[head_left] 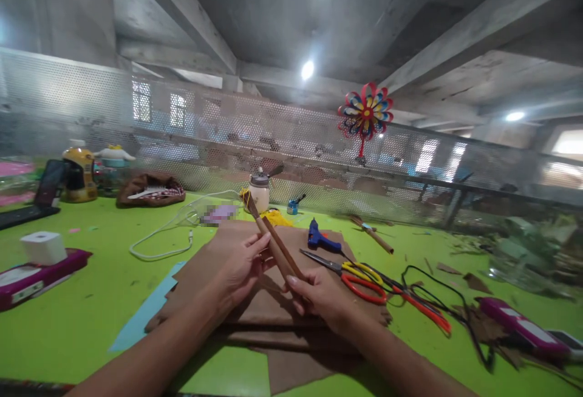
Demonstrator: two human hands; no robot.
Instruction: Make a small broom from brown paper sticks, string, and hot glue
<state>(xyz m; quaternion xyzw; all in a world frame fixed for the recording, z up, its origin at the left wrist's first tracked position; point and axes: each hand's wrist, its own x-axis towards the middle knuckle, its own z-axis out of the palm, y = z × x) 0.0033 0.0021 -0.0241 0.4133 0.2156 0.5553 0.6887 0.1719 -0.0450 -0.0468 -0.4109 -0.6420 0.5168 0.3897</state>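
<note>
A narrow length of brown rolled paper [280,251] slants across the front of me, its upper end spread into two pieces. My left hand [246,266] pinches it near its middle, thumb on top. Around its lower end my right hand [312,291] is closed. Beneath both hands lies a stack of brown paper sheets [218,257]. Scissors [355,275] with yellow and red-orange handles rest on the stack's right side, close to my right hand. A blue glue gun [321,239] lies just beyond them.
At the back stand a lidded jar [259,193], yellow yarn [276,218] and a small blue bottle [292,206]. Black cord [414,269] and a purple power strip [523,327] lie right. Left are another power strip [36,281], a white cable [155,257] and a brown pouch [152,190].
</note>
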